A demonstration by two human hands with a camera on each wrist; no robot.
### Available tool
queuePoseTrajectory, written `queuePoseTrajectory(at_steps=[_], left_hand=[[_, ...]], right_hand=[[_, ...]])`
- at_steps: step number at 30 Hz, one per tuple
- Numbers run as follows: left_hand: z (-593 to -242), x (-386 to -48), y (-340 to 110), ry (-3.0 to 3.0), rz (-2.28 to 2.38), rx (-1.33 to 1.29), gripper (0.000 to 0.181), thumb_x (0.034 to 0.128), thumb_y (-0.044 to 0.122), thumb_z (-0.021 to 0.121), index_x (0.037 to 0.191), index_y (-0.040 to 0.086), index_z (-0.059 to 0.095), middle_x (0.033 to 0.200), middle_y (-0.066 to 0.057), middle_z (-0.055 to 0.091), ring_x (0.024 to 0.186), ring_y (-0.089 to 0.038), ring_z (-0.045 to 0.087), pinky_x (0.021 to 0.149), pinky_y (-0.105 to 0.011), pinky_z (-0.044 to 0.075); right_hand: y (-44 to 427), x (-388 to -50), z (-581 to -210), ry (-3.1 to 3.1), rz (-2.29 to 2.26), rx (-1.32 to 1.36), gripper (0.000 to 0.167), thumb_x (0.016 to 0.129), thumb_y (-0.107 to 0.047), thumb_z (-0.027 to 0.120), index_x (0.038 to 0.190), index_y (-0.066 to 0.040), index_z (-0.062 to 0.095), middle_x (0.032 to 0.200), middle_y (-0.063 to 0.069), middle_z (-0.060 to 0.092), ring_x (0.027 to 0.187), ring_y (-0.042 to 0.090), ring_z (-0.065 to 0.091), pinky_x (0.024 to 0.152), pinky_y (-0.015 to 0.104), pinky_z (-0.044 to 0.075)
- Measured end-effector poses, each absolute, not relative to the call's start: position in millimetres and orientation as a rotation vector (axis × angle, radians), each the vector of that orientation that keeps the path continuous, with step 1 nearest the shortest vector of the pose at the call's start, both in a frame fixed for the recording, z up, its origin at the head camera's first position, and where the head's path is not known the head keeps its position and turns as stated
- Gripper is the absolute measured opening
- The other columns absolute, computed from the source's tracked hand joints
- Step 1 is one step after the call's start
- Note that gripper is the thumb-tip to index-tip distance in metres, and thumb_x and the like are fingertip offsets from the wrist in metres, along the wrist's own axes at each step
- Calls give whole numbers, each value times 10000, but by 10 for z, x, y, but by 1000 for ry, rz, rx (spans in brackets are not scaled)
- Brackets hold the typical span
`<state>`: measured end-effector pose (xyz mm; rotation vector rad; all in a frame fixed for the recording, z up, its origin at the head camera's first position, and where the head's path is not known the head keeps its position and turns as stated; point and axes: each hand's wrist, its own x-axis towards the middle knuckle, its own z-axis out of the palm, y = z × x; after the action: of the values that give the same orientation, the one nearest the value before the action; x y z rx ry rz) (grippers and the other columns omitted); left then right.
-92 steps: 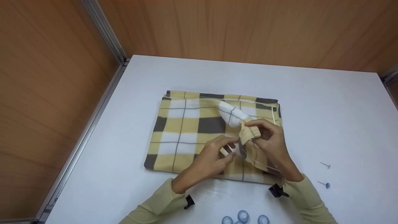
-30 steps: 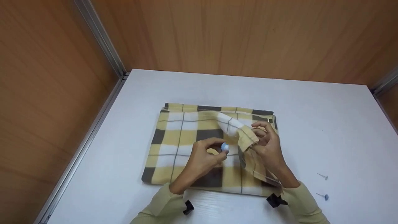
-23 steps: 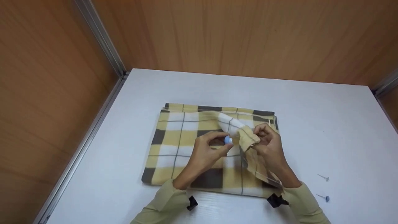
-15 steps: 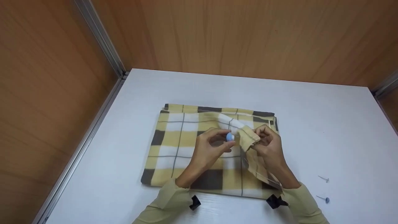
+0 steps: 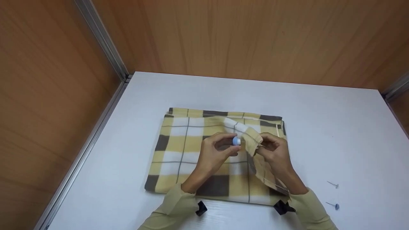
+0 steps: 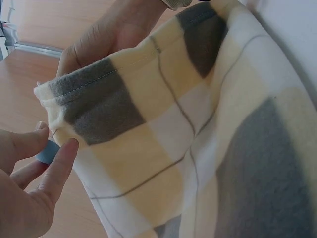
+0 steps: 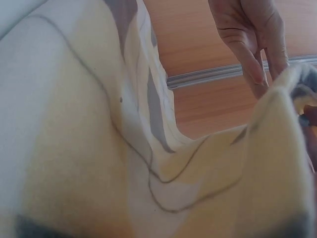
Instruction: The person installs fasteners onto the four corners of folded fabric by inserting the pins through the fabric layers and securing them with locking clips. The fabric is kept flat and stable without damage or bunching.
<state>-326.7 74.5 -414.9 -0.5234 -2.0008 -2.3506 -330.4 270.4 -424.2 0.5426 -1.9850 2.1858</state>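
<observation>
Between left fingers (image 5: 225, 136), blue-headed pin (image 5: 235, 141), pointed at lifted plaid cloth (image 5: 251, 138)

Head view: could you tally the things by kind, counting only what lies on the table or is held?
Plaid cloth: 1
Blue-headed pin held in the fingers of the left hand: 1
Loose pins on the table: 2
Total: 4
</observation>
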Motion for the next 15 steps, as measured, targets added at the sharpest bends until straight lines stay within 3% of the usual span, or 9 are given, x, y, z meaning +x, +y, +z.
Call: queuePoseTrajectory(at_steps=[7, 15], left_hand=[[-3991, -3199, 744, -2052, -2252, -539, 296, 766, -64, 735, 1044, -126, 651, 950, -244, 613, 859, -370, 658, 671, -341, 577], [-4236, -3294, 785, -2020, -2272, -496, 290, 736, -16, 775, 1009, -75, 697, 928, -211, 641, 749, -286, 688, 632, -331, 578]], right_hand=[[2710, -3314, -4250, -2016, 2138, 584, 174, 812, 79, 684, 979, 121, 658, 950, 180, 661, 844, 248, 657, 657, 279, 556], [2729, -3328, -4274, -2059, 2065, 560, 104, 780, 100, 707, 883, 84, 697, 888, 176, 675, 778, 226, 654, 679, 273, 553]])
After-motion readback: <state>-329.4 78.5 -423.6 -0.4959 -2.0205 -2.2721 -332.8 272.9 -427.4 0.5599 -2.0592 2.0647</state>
